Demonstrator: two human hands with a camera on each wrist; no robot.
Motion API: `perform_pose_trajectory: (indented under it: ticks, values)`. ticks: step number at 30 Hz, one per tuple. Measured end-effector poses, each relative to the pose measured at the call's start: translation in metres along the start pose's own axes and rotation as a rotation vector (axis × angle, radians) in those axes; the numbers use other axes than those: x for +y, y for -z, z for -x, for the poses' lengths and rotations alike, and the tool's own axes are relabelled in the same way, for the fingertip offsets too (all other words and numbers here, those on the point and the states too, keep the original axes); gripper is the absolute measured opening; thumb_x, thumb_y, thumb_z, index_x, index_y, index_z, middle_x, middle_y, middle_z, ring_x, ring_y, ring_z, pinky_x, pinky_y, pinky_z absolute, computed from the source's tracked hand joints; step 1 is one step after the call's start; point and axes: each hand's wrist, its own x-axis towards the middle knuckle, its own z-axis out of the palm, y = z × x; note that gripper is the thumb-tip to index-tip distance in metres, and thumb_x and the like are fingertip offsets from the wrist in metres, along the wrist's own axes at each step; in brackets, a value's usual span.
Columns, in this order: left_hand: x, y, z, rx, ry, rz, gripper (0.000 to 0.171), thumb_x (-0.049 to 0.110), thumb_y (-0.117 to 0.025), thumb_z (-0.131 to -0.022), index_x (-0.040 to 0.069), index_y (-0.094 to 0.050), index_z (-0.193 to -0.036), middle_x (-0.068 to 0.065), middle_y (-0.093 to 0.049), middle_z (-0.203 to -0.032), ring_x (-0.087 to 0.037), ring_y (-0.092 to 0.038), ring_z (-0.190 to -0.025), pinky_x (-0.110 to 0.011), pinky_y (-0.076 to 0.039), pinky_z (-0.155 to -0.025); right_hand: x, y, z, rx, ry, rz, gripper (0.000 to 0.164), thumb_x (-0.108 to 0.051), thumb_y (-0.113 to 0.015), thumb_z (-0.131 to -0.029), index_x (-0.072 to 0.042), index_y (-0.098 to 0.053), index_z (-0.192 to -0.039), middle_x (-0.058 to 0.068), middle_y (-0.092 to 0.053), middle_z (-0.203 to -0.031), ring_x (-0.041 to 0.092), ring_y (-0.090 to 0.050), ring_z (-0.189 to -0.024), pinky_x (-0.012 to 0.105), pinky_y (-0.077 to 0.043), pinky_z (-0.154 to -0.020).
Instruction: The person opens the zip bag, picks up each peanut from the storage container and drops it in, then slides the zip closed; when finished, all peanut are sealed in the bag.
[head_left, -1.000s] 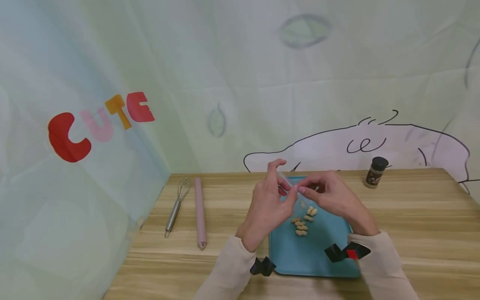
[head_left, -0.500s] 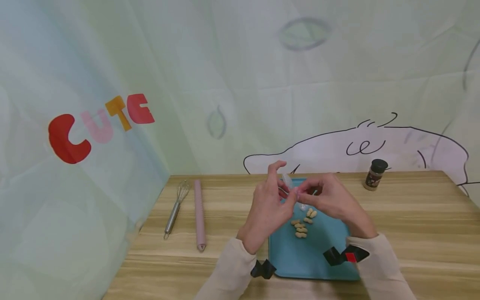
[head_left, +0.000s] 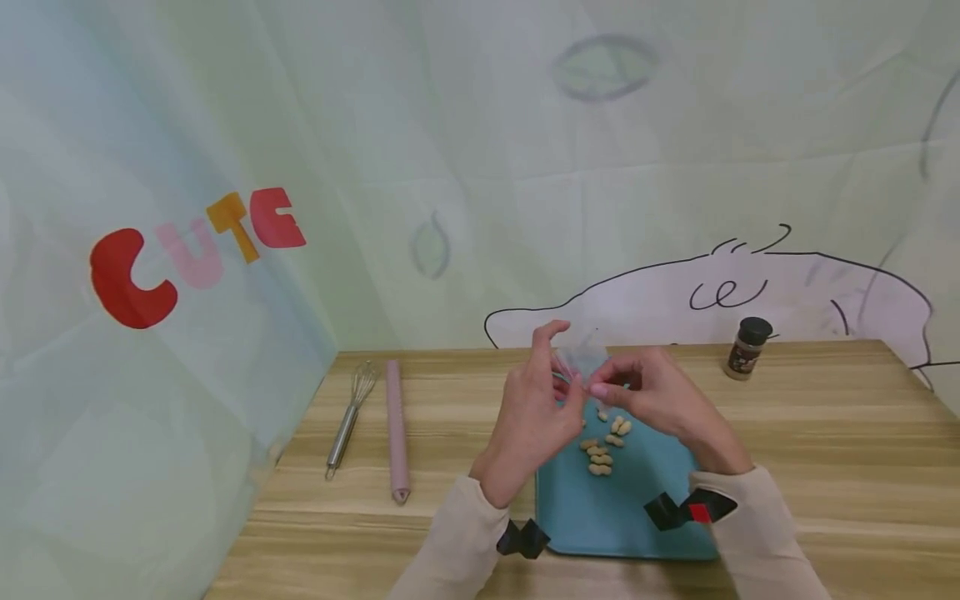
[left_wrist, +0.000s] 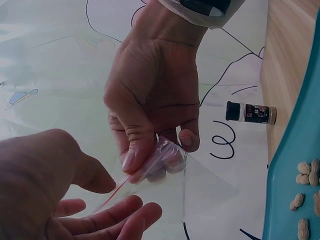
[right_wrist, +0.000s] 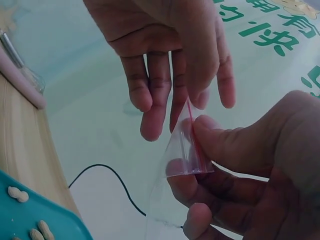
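A clear zip bag (head_left: 589, 360) with a red seal line is held up over the far end of a blue tray (head_left: 630, 521). My left hand (head_left: 528, 425) grips one end of its seal edge between thumb and fingers, its index finger raised. At the other end, my right hand (head_left: 663, 396) pinches a corner with thumb and forefinger. The right wrist view shows the bag's plastic (right_wrist: 175, 150) bunched at the right fingertips (right_wrist: 205, 127). Several unshelled peanuts (head_left: 600, 458) lie on the tray below the hands, partly seen through the hanging plastic.
Left of the tray, a whisk (head_left: 348, 425) and a pink rolling-pin-like rod (head_left: 397, 433) lie on the wooden table (head_left: 465, 375). A black-capped seasoning jar (head_left: 748, 348) stands at the back right. A printed curtain (head_left: 450, 167) hangs close behind the table's far edge.
The bag has turned and spread between the hands, its clear sheet now showing above the fingertips. The fingertips have moved slightly apart; the peanuts and tray stay put.
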Motion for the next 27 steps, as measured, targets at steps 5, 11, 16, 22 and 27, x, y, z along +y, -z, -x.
perform_pose_trajectory:
  ticks: [5,11,16,22,27]
  values:
    - [-0.0008,-0.0009,0.0006,-0.009,-0.006,0.002,0.067,0.008,-0.068,-0.099,0.016,-0.036,-0.158,-0.005,-0.068,-0.093,-0.015,-0.075,-0.081,-0.018,-0.056,-0.065,-0.0001,0.002,0.0012,-0.016,-0.04,-0.062,0.012,-0.011,-0.073,-0.101,-0.003,-0.081,-0.104,0.012,-0.073,-0.093,0.017,-0.066,-0.079,0.03,-0.058,-0.073]
    - [-0.0012,-0.0018,0.0006,-0.018,-0.011,0.009,0.07,0.005,-0.068,-0.097,0.017,-0.036,-0.159,-0.008,-0.072,-0.104,-0.015,-0.077,-0.084,-0.019,-0.059,-0.069,-0.0031,0.0015,0.0018,0.011,-0.13,-0.086,0.02,-0.023,-0.075,-0.1,-0.006,-0.081,-0.107,0.011,-0.075,-0.096,0.02,-0.067,-0.082,0.034,-0.055,-0.072]
    - [0.0003,-0.0046,0.0004,-0.035,0.004,0.042,0.067,0.009,-0.069,-0.1,0.018,-0.036,-0.159,-0.01,-0.075,-0.115,-0.018,-0.079,-0.089,-0.02,-0.059,-0.07,-0.0029,0.0015,0.0018,0.004,-0.115,-0.086,0.019,-0.024,-0.075,-0.1,-0.007,-0.082,-0.106,0.012,-0.077,-0.1,0.022,-0.068,-0.084,0.033,-0.054,-0.072]
    - [0.0027,-0.005,0.0011,-0.04,0.017,0.045,0.065,0.009,-0.067,-0.102,0.02,-0.038,-0.159,-0.011,-0.076,-0.12,-0.017,-0.08,-0.09,-0.019,-0.058,-0.067,-0.0015,0.0013,0.0008,-0.01,-0.084,-0.067,0.016,-0.02,-0.075,-0.101,-0.007,-0.083,-0.106,0.01,-0.077,-0.097,0.02,-0.067,-0.082,0.031,-0.053,-0.072]
    - [0.0039,-0.0046,0.0016,-0.033,0.01,0.041,0.062,0.009,-0.066,-0.104,0.018,-0.039,-0.158,-0.012,-0.077,-0.121,-0.022,-0.081,-0.094,-0.021,-0.061,-0.072,-0.0002,0.0002,-0.0006,-0.018,-0.061,-0.068,0.015,-0.016,-0.075,-0.101,-0.006,-0.083,-0.108,0.009,-0.078,-0.1,0.02,-0.066,-0.084,0.03,-0.056,-0.073]
